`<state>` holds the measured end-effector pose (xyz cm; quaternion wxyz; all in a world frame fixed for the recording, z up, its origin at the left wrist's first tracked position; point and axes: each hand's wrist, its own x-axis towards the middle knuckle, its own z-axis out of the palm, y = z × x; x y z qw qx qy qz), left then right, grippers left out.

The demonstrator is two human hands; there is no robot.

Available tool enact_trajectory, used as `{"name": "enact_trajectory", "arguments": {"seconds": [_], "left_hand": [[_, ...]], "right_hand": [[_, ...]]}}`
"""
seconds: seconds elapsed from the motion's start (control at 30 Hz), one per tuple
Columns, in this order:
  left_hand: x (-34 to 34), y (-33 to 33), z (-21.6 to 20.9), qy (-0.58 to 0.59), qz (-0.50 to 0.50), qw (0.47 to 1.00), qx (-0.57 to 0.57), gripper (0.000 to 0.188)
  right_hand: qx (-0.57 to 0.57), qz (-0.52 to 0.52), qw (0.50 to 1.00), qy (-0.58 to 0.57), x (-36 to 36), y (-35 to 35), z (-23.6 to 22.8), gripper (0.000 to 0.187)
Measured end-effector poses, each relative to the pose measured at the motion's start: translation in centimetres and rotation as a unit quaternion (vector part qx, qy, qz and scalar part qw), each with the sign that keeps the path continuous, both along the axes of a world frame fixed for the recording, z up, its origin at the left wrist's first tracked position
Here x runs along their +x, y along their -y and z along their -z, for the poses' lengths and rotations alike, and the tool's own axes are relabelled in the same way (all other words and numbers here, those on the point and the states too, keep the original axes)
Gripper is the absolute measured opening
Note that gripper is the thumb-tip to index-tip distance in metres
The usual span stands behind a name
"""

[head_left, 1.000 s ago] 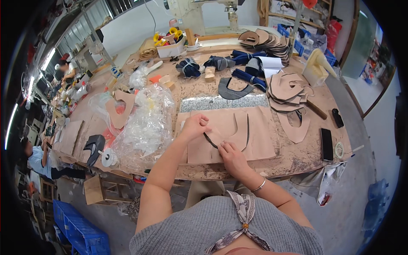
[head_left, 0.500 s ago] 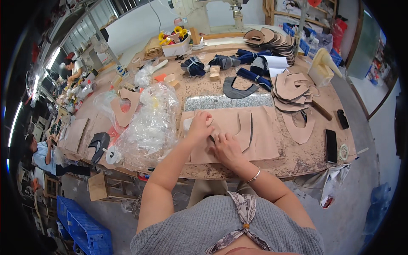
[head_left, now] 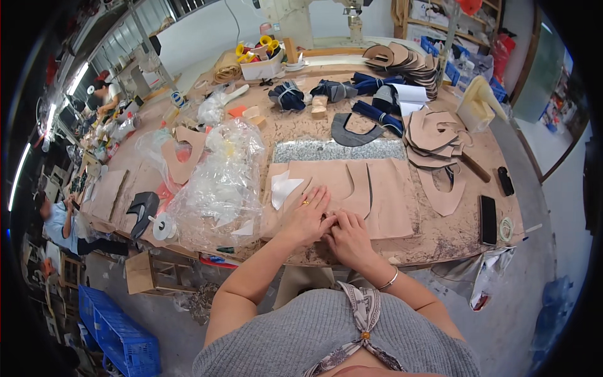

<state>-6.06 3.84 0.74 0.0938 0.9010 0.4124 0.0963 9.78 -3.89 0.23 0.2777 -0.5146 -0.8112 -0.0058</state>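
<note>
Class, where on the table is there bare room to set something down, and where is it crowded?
The table is bare near its front edge, between the sheet and phone. Another patch lies beyond the slab, between the plastic and grey cutout. Crowded: toward the far right, with bundles and stacked pieces.

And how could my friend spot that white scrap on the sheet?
On the big worktable, find the beige sheet this side of the speckled slab. The white scrap lies at its left end. Pointy and white, it stands out beside the curved beige piece.
</note>
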Motion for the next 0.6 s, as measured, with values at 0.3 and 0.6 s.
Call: {"name": "enact_trajectory", "arguments": {"seconds": [0.3, 0.6], "left_hand": [[0.6, -1.5, -0.8, -0.054, -0.053, 0.997, 0.015, 0.068], [3.9, 0.7, 2.0, 0.063, 0.008, 0.985, 0.162, 0.072]], "right_hand": [[0.016, 0.026, 1.0, 0.004, -0.7, 1.4, 1.4, 0.055], [-0.004, 0.135, 0.928, -0.346, 6.9, -3.4, 0.5, 0.022]]}}
